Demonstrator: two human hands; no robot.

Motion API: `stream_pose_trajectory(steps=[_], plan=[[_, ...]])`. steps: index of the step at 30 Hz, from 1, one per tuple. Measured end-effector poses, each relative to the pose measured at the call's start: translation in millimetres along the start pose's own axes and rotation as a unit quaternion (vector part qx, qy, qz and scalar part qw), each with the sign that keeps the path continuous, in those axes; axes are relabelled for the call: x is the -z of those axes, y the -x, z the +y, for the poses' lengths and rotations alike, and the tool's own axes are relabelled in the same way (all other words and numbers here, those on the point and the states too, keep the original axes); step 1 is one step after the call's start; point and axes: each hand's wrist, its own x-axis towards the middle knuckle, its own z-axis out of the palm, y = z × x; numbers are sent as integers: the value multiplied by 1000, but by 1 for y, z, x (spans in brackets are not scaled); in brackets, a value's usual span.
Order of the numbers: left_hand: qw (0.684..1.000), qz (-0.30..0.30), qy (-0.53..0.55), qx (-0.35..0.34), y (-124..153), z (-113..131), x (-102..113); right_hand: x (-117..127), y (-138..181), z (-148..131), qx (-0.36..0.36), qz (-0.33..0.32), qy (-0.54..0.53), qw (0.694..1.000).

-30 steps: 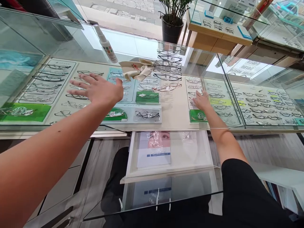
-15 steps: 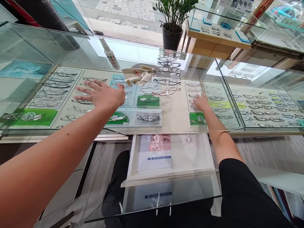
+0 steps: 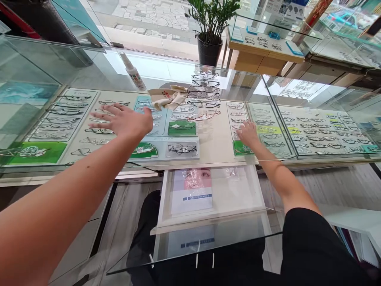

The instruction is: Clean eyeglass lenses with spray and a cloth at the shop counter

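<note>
My left hand [image 3: 125,121] is stretched out flat with fingers spread, above the glass top of a display counter [image 3: 35,79] full of eyeglass frames. It holds nothing. My right hand [image 3: 247,133] reaches inside the case, fingers extended over a tray of frames [image 3: 238,115] next to a green sign [image 3: 241,148]. A beige cleaning cloth [image 3: 166,98] and a white spray bottle [image 3: 133,74] lie on the glass beyond my left hand. A row of several loose glasses [image 3: 204,95] sits on the glass to the right of the cloth.
A pulled-out white drawer [image 3: 238,194] with a printed leaflet [image 3: 193,190] sits below the counter in front of me. A potted plant [image 3: 210,43] stands behind the counter. Further glass cases with frames [image 3: 321,127] extend to the right.
My right hand has drawn slightly left and nearer inside the case. My left hand stays spread above the glass, shifted a little lower. The view has tilted slightly.
</note>
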Motion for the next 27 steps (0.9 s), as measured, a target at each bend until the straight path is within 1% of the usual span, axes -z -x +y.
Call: stream_pose_trajectory(steps=[3,4,6,8,9,11,13,14,16,19,22,24,25,26,27], plan=[[1000,6,13,-7,-2,0,-1,35,56,-25,28,-49,24,998],[1000,7,15,-8,-3,-1,-2,49,78,-32,36,-79,30,996],[1000,13,20,-9,-6,-2,-5,78,128,-43,58,-152,21,987],[999,23,37,-15,-9,-3,-9,103,181,-46,64,-190,2,980],[998,28,49,-21,-10,-4,-11,113,207,-45,64,-193,-6,979],[996,31,77,-33,-13,-6,-14,127,253,-40,39,-175,-31,983],[993,29,101,-46,-13,-7,-15,129,288,-33,-15,-142,-63,988],[992,27,111,-54,-13,-8,-15,128,299,-30,-45,-124,-83,988],[989,21,125,-75,-12,-9,-14,122,312,-27,-97,-92,-129,983],[987,1,123,-104,-10,-16,-10,116,314,-29,-149,-21,-173,973],[987,-9,79,-141,-6,-33,-6,116,314,-37,-209,41,-159,964],[983,-1,45,-179,0,-49,-6,118,316,-43,-253,52,-147,955],[980,5,34,-198,4,-57,-6,120,315,-44,-264,55,-146,952],[976,9,28,-214,8,-64,-7,122,313,-46,-260,60,-150,952],[973,12,25,-228,13,-70,-8,126,308,-46,-240,67,-154,956]])
